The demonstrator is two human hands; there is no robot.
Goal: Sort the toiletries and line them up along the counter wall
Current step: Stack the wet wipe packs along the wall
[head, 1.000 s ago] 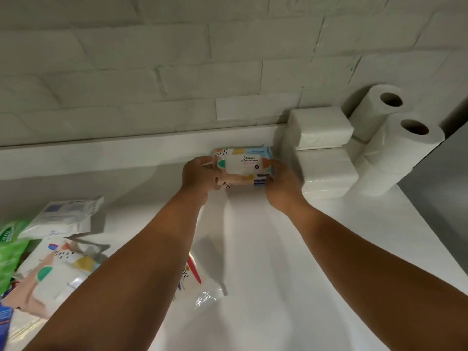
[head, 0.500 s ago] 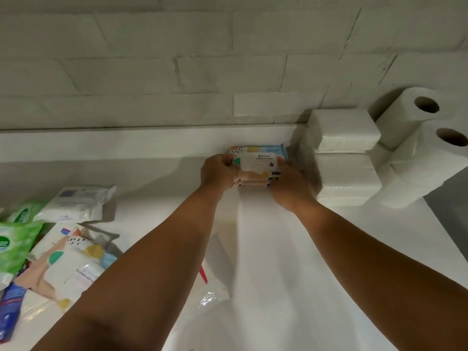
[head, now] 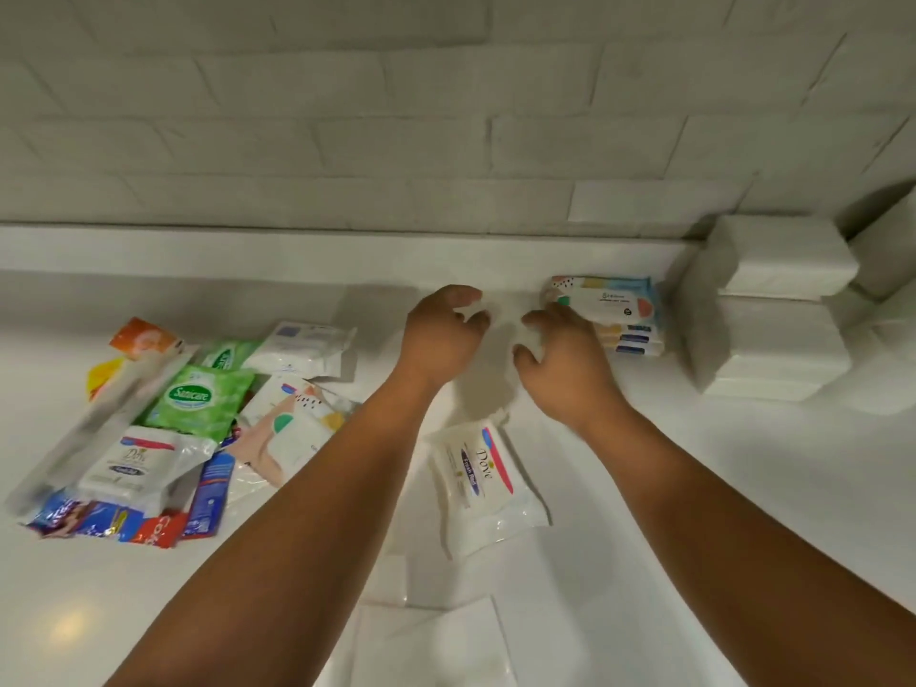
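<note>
A stack of pastel-patterned wipes packs [head: 617, 312] stands against the counter wall, beside two stacked white tissue packs [head: 773, 309]. My right hand [head: 562, 357] hovers just left of the stack, fingers loosely curled, holding nothing. My left hand [head: 441, 334] hangs further left over bare counter, also empty with relaxed fingers. A white Dove wipes pack [head: 483, 480] lies between my forearms. On the left sits a heap of toiletries: a green Sanicare pack [head: 198, 401], another Dove pack [head: 134, 463], a patterned wipes pack [head: 290, 428] and a white pack [head: 305, 347].
Toilet rolls [head: 887, 270] stand at the far right edge behind the tissue packs. An orange sachet [head: 143, 339], a long clear package [head: 94, 428] and blue and red toothpaste packs [head: 148, 528] lie in the left heap. A white tiled wall [head: 396, 116] backs the counter.
Both hands have let go of the patterned wipes pack, which now rests on the stack by the wall, and have drawn back to the left. The view has swung left.
</note>
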